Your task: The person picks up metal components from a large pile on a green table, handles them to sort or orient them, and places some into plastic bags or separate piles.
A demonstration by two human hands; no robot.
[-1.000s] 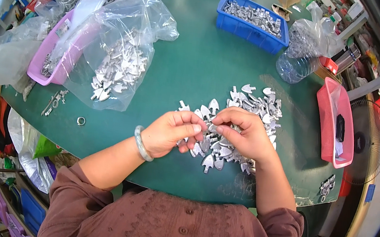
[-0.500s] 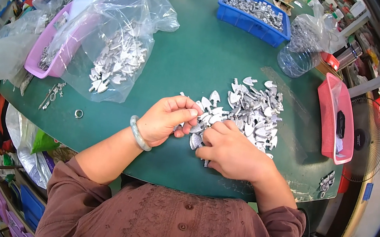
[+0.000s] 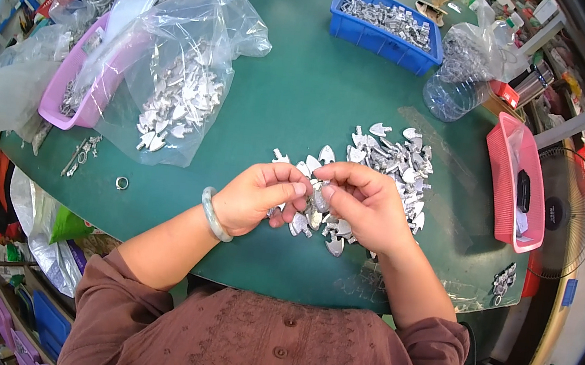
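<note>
My right hand pinches a silver, shield-shaped metal piece between thumb and fingertips. Facing it, a short gap away, my left hand has its thumb pressed against curled fingers; whatever those fingers hold is too small or hidden to name. A pale bangle circles my left wrist. Beneath and around both hands lies a loose pile of similar silver pieces, each with a narrow stem. Part of the pile is hidden behind my right hand.
On the green table, a clear plastic bag of silver pieces lies at left beside a purple basket. A blue bin of small metal parts stands far right, near a pink basket. A metal ring lies at left.
My right hand has lifted from the near side of the pile and moved up beside my left hand, now with a metal piece in its fingertips. My left hand has barely moved.
</note>
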